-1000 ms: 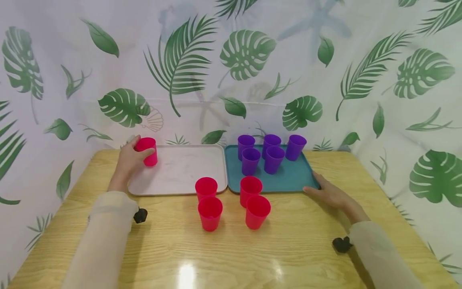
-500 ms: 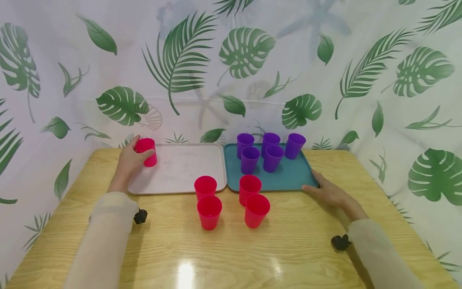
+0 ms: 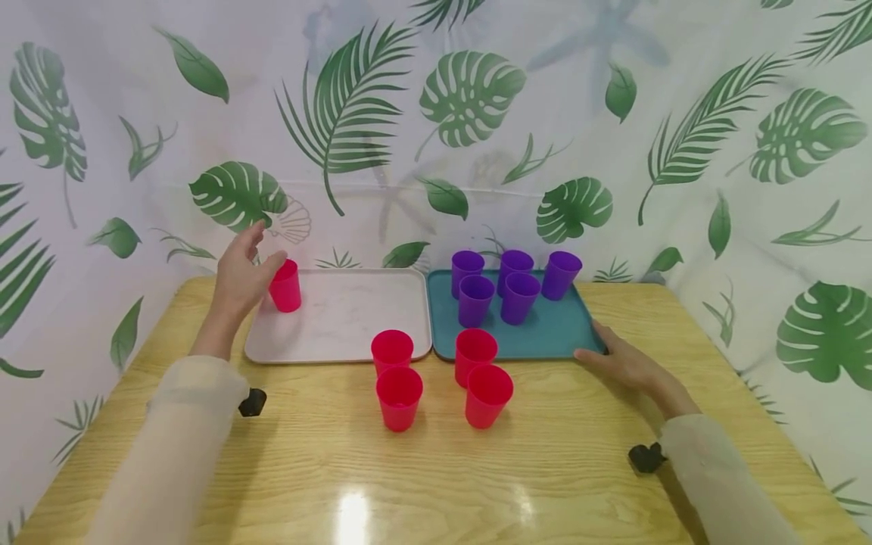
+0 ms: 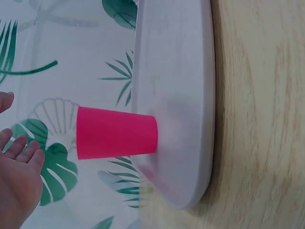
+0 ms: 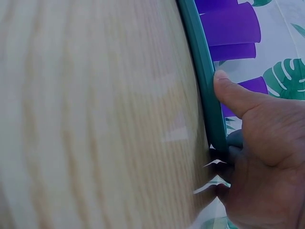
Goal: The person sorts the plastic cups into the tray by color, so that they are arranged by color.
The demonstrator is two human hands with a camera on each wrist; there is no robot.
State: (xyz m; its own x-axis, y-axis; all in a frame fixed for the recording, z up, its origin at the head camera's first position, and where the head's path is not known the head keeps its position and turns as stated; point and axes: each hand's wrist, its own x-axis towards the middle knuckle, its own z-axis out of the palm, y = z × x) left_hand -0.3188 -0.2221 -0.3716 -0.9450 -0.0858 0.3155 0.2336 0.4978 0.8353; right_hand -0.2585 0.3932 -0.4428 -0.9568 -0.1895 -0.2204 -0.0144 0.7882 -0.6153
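A pink-red cup [image 3: 284, 285] [image 4: 116, 132] stands upright in the far left corner of the pale tray [image 3: 341, 325] [image 4: 181, 71]. My left hand [image 3: 241, 265] [image 4: 16, 167] hovers just left of the cup, fingers spread, holding nothing. My right hand [image 3: 623, 365] [image 5: 262, 143] lies on the table against the near right corner of the teal tray [image 3: 552, 337] [image 5: 202, 62], thumb along the rim. Several purple cups [image 3: 518, 297] [image 5: 228, 24] stand on the teal tray.
Several red cups [image 3: 398, 397] stand on the wooden table [image 3: 436, 469] just in front of the two trays, in two pairs. A leaf-print curtain [image 3: 463, 98] closes off the back and sides. The trays sit side by side at the table's far edge.
My left hand has let go of the pink-red cup and lifted up and slightly left, fingers opening. The cup stays on the pale tray. The right hand has not moved.
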